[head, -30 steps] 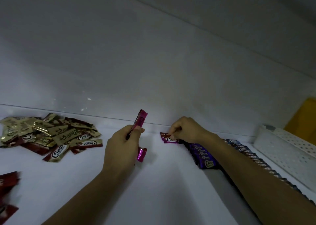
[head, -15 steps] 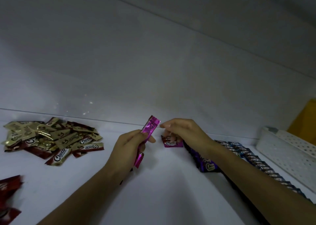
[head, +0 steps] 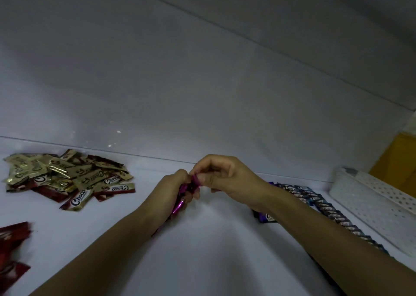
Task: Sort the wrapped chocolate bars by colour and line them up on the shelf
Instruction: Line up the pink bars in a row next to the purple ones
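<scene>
Left hand [head: 171, 190] and right hand [head: 227, 176] both grip the pink bar [head: 179, 206], and a fumbled handover could drop it onto the purple row [head: 266, 217].

Bar pile [head: 67, 178] left on shelf [head: 213, 246], lined rows [head: 333, 212] right, basket [head: 371, 196] further right.

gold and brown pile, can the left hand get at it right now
Probably not yet: only bare shelf lies between the left hand and the gold and brown pile, but it grips pink bars.
</scene>
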Demonstrator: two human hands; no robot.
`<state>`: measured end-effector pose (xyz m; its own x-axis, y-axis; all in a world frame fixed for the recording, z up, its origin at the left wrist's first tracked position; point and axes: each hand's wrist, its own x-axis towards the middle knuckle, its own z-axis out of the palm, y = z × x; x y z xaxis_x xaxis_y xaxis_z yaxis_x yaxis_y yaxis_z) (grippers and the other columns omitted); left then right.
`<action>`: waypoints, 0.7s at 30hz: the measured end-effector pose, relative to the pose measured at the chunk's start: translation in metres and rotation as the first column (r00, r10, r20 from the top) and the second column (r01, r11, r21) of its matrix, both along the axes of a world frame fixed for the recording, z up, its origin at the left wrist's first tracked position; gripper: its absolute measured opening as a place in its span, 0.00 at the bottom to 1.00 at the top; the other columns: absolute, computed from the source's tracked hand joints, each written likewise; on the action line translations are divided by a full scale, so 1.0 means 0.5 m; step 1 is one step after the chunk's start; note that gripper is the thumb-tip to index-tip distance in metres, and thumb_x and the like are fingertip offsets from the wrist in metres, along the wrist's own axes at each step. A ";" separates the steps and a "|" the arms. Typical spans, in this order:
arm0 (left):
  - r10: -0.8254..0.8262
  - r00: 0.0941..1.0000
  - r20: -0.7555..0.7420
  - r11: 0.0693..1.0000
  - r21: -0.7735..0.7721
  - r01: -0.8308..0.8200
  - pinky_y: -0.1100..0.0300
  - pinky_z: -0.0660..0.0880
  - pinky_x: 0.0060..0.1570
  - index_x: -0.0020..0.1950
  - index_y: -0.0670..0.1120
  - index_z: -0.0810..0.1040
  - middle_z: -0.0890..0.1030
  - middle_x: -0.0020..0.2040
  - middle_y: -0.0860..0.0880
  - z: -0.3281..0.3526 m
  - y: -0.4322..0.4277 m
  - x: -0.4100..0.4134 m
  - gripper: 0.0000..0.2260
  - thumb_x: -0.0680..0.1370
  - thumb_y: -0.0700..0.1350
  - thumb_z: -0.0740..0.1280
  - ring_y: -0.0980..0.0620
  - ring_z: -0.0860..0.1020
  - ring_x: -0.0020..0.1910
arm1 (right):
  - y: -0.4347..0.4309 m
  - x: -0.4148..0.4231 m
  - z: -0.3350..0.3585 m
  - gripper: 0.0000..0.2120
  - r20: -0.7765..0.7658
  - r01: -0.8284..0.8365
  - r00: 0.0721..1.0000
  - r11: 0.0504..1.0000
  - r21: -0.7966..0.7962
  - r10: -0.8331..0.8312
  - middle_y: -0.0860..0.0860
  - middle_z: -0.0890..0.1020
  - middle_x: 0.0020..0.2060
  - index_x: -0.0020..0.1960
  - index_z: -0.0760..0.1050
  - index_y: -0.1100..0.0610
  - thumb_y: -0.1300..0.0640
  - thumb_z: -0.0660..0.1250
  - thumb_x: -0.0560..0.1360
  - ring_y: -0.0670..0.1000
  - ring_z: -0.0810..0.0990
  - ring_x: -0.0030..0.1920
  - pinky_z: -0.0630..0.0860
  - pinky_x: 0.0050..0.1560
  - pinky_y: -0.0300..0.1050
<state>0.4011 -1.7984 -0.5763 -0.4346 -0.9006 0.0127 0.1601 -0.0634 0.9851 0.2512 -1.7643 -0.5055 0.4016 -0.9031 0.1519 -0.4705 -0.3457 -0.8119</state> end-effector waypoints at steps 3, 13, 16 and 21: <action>0.050 0.998 0.034 0.999 -0.001 -0.050 0.68 0.59 0.18 0.30 0.43 0.78 0.68 0.20 0.51 0.005 0.002 -0.004 0.23 0.80 0.47 0.53 0.56 0.63 0.17 | -0.003 0.004 -0.001 0.06 -0.019 -0.033 0.999 0.999 -0.016 0.033 0.51 0.81 0.39 0.44 0.75 0.52 0.62 0.66 0.77 0.49 0.77 0.43 0.72 0.45 0.41; 0.214 0.975 0.056 0.970 -0.134 -0.205 0.67 0.63 0.19 0.45 0.39 0.81 0.70 0.22 0.53 0.006 0.011 -0.008 0.12 0.78 0.39 0.58 0.58 0.67 0.19 | -0.108 -0.150 -0.029 0.03 -0.646 0.273 0.677 0.935 -0.226 -0.353 0.38 0.78 0.35 0.41 0.80 0.52 0.60 0.71 0.73 0.35 0.75 0.36 0.69 0.47 0.37; 0.217 0.975 0.055 0.967 -0.146 -0.207 0.68 0.64 0.20 0.45 0.39 0.81 0.70 0.23 0.52 0.004 0.010 -0.008 0.12 0.78 0.38 0.58 0.58 0.67 0.19 | -0.122 -0.156 -0.052 0.03 -0.703 0.227 0.618 0.936 -0.268 -0.351 0.36 0.76 0.33 0.42 0.81 0.51 0.59 0.71 0.72 0.32 0.73 0.34 0.65 0.49 0.37; 0.220 0.974 0.046 0.967 -0.140 -0.212 0.69 0.64 0.20 0.46 0.36 0.81 0.70 0.24 0.51 0.004 0.008 -0.009 0.11 0.78 0.38 0.59 0.59 0.66 0.19 | -0.133 -0.150 -0.053 0.03 -0.736 0.164 0.579 0.934 -0.316 -0.351 0.41 0.78 0.39 0.42 0.80 0.51 0.59 0.70 0.73 0.42 0.75 0.42 0.66 0.56 0.43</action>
